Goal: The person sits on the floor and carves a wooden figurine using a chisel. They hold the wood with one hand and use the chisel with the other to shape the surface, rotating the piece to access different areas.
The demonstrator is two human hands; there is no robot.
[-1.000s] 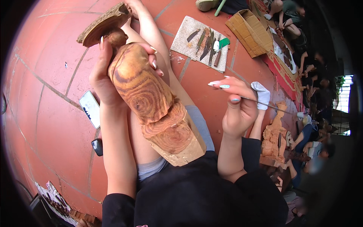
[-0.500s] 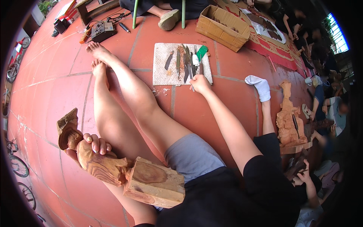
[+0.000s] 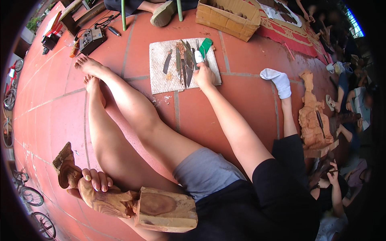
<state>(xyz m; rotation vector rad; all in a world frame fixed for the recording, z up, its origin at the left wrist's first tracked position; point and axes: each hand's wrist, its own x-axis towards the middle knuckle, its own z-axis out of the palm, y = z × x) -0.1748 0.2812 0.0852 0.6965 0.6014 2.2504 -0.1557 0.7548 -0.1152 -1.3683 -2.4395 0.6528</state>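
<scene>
- Red tiled floor [image 3: 241, 108] with grey joints; under everything;
- Off-white, textured square mat [image 3: 159, 78]; flat on the floor;
- Brown carved wooden figure [image 3: 126, 205], broad-hatted, block-based; aslant over left thigh, hat end outward;
- Left hand [image 3: 97, 179]; fingers curled round figure's upper body, holding it;
- Right hand [image 3: 204, 75]; over mat's right side, fingers bent among tools; cannot tell whether one is gripped;
- Dark, slim metal blades [image 3: 184, 72]; clustered mid-mat, beside right hand.

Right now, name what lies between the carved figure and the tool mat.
In the head view, two bare legs lie between the carved figure and the mat, then some red tile.
</scene>
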